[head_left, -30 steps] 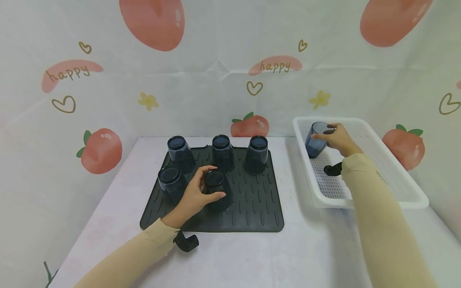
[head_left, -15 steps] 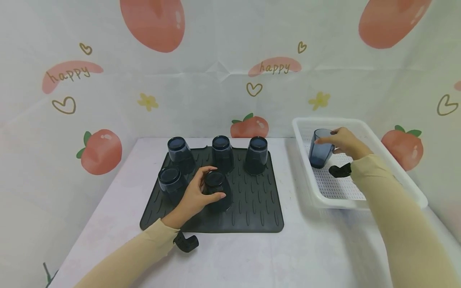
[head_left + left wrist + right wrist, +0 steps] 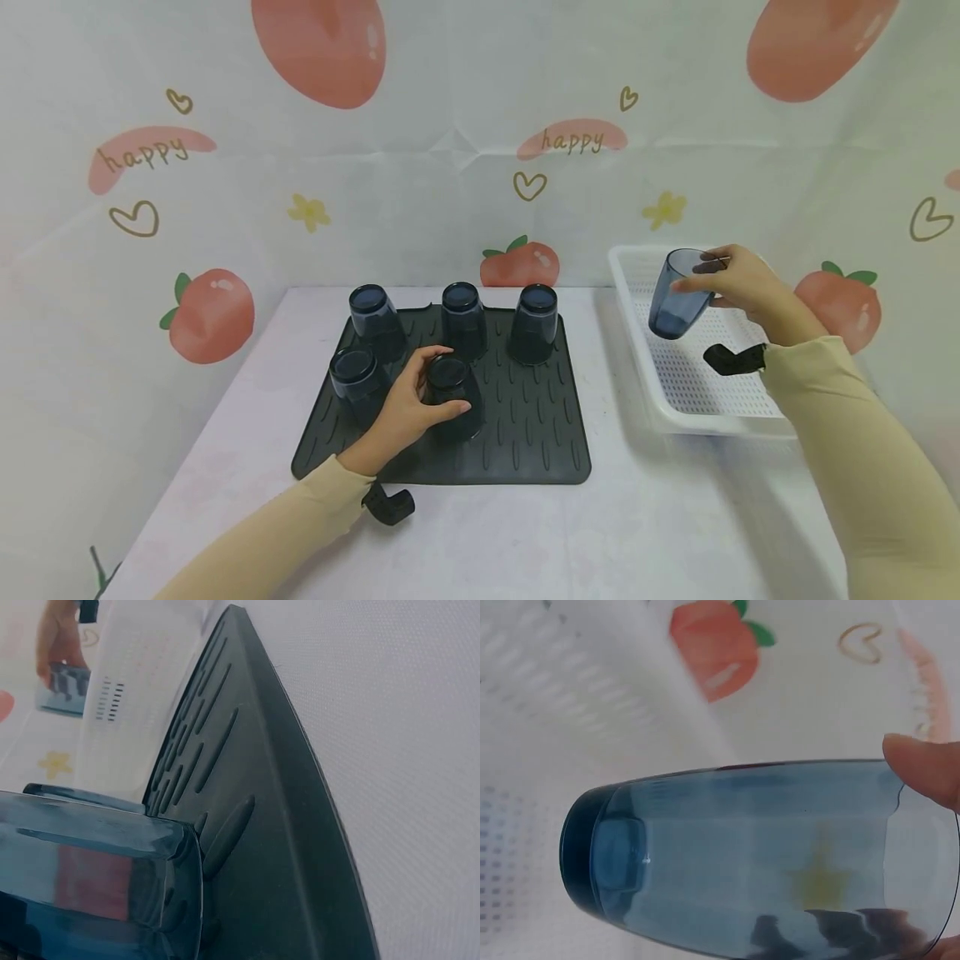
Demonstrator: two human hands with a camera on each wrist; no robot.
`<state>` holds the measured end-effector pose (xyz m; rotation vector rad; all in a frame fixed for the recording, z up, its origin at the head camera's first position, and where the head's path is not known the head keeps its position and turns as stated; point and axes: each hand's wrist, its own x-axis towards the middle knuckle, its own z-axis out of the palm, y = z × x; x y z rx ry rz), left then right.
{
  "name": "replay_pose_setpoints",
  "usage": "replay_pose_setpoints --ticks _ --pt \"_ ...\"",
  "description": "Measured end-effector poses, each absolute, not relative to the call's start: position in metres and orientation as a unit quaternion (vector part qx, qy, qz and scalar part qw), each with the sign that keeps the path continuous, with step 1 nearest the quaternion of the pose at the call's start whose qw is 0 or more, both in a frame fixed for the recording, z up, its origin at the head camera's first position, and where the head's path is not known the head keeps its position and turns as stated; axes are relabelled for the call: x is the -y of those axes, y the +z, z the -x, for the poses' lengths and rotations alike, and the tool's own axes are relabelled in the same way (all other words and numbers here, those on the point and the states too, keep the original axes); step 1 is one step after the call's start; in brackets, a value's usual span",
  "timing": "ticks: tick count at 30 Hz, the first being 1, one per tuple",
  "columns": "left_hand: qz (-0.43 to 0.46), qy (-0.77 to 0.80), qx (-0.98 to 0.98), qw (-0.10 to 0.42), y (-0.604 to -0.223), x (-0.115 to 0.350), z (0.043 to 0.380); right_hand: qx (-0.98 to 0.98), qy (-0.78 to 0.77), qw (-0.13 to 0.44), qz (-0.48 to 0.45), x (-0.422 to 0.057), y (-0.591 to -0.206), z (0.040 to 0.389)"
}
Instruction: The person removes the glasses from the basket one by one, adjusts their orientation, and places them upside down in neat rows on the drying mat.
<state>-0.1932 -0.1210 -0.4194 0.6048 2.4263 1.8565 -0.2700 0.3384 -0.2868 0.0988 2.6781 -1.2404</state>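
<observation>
My right hand (image 3: 757, 287) pinches a blue drinking glass (image 3: 678, 300) near its rim, thumb on one side and fingers on the other. The glass is tilted, rim up, over the white basket (image 3: 637, 367); its thick base (image 3: 581, 851) points away from the hand in the right wrist view. On the black drying mat (image 3: 525, 442), my left hand (image 3: 408, 408) curls round an upside-down glass (image 3: 459, 408) at the front. That glass's wide rim (image 3: 196, 900) meets the mat in the left wrist view.
Upside-down glasses stand on the mat: a left (image 3: 375, 321), a middle (image 3: 463, 321) and a right one (image 3: 535, 325) at the back, plus another glass (image 3: 360, 383) left of my left hand. A patterned cloth (image 3: 450, 192) hangs behind the table.
The right hand has lifted the glass up from the basket floor, moving slightly right, and the glass now leans more. My left hand has stayed in place on its glass.
</observation>
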Motion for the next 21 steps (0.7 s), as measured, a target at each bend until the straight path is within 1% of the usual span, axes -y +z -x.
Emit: replay_pose_setpoints --ticks 6,21 --pt "-0.194 0.599 -0.777 0.016 -0.419 0.121 0.193 -0.907 -0.416 0.063 -0.022 -0.327 -0.272 0.252" --pt "-0.192 0.598 -0.778 0.017 -0.418 0.121 0.194 -0.871 -0.488 -0.055 -0.015 -0.310 -0.261 0.219"
